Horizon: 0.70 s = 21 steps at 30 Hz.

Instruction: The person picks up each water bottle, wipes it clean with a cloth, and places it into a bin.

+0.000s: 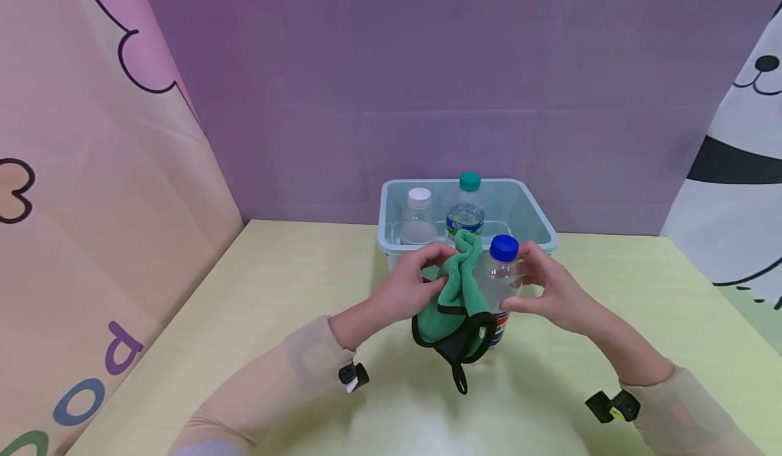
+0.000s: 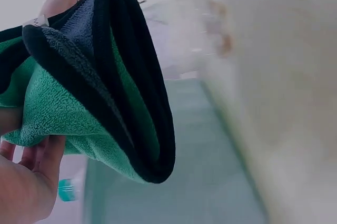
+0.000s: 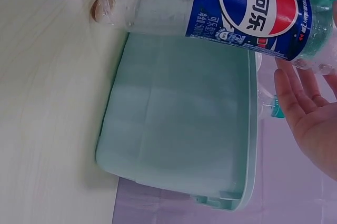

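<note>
My left hand [image 1: 411,286] pinches a green plush cloth [image 1: 455,307] with black edging and a hanging loop; it droops over the left side of a clear plastic bottle. In the left wrist view the cloth [image 2: 79,98] bunches above the fingers. My right hand [image 1: 552,286] holds that bottle [image 1: 497,283] from the right, thumb in front and fingers behind, just below its blue cap [image 1: 504,248]. The bottle is upright. The right wrist view shows its blue, red and white label [image 3: 253,11], with my fingers [image 3: 297,90] against its shoulder. Whether its base touches the table cannot be told.
Just behind my hands, a pale blue plastic bin [image 1: 531,218] stands at the table's back edge. Inside it are a white-capped bottle [image 1: 419,222] and a green-capped bottle [image 1: 467,208]. A purple backdrop [image 1: 366,103] hangs behind the table [image 1: 293,273], with printed cloth at both sides.
</note>
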Motion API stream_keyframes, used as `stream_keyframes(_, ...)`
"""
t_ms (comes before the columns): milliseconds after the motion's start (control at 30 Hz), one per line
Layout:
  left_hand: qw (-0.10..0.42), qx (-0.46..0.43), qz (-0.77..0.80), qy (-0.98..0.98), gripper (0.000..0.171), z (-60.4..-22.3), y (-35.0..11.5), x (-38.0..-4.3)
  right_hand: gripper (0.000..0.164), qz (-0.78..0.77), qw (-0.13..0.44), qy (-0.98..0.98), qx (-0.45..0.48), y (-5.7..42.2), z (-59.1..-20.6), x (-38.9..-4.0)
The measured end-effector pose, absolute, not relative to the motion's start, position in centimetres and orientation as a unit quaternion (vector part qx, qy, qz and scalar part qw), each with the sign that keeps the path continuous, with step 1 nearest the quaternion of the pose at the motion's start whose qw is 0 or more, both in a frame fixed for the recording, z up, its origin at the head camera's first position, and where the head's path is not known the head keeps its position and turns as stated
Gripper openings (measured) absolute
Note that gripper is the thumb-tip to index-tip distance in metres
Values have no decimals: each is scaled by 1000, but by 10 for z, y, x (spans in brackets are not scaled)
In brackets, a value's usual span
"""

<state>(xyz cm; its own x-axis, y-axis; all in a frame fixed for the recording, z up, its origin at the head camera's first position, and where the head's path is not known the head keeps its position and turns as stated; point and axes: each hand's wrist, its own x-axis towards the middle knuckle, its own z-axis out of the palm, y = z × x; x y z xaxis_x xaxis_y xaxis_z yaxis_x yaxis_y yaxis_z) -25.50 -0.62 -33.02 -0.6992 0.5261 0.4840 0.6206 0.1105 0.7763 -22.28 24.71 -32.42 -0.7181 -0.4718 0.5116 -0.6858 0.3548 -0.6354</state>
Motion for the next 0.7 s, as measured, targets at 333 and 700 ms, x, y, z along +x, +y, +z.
stream_keyframes(333,-16,-389,-505,-770,24,-372,-4,-259,51,443,113,-821,342,248,-325,-221)
stream_keyframes(700,6,-399,-536,-744,24,-368,-1,-262,52,443,116,-820,344,248,-325,-221)
